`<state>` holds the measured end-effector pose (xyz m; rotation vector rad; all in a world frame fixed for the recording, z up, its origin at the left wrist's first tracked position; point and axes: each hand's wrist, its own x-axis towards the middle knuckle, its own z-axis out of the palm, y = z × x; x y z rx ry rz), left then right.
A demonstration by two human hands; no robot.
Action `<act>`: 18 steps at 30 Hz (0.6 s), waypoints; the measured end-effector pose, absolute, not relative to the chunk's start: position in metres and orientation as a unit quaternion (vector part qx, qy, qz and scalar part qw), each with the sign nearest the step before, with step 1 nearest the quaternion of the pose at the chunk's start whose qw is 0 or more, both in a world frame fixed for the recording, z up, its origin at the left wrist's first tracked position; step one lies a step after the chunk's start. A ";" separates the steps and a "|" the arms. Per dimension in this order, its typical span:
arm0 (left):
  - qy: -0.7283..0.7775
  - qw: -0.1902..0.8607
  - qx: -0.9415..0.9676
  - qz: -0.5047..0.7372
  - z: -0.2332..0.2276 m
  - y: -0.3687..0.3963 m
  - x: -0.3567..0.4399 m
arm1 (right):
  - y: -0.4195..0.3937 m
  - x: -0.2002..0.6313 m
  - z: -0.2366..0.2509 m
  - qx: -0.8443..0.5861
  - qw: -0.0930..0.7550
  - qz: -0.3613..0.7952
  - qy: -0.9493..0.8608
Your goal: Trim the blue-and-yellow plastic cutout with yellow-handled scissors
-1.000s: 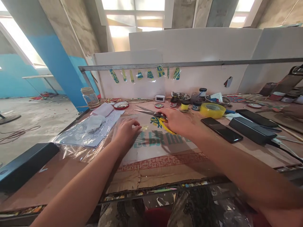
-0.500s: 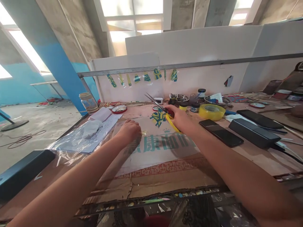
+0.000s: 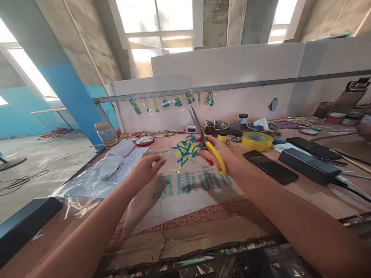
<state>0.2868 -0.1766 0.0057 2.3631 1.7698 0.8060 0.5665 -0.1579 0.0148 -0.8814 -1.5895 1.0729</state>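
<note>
My right hand (image 3: pixel 218 152) is closed on yellow-handled scissors (image 3: pixel 216 157), whose blades point up and away to the left. A blue-green and yellow patterned cutout (image 3: pixel 187 150) is at the fingertips of that hand; I cannot tell whether they pinch it or only touch it. To the left, my left hand (image 3: pixel 148 166) is over the edge of the printed white sheet (image 3: pixel 162 210), with its thumb apart from the fingers and nothing in it. A small yellowish scrap (image 3: pixel 176 170) lies on the sheet between the hands.
Clear film with drawn papers (image 3: pixel 87 183) lies left, below a jar (image 3: pixel 106 134). A tape roll (image 3: pixel 256 141), a phone (image 3: pixel 270 166) and a black box (image 3: pixel 308 164) are at right. Small cutouts (image 3: pixel 177 101) hang on the back board. Another person's hand (image 3: pixel 363 132) shows far right.
My left hand has shifted left and its thumb has spread from the fingers. The scissors have turned more upright in my right hand, and the patterned cutout sits lower and shows larger.
</note>
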 end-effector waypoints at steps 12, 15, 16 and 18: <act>0.515 0.306 0.692 0.404 0.039 -0.216 0.333 | -0.217 0.546 0.035 -0.302 0.483 0.392 -0.722; 0.497 0.327 0.668 0.447 0.030 -0.213 0.326 | -0.215 0.547 0.032 -0.298 0.496 0.420 -0.699; 0.491 0.329 0.659 0.465 0.030 -0.213 0.324 | -0.212 0.548 0.031 -0.291 0.504 0.433 -0.688; 0.485 0.333 0.649 0.483 0.030 -0.213 0.323 | -0.205 0.551 0.028 -0.276 0.523 0.457 -0.665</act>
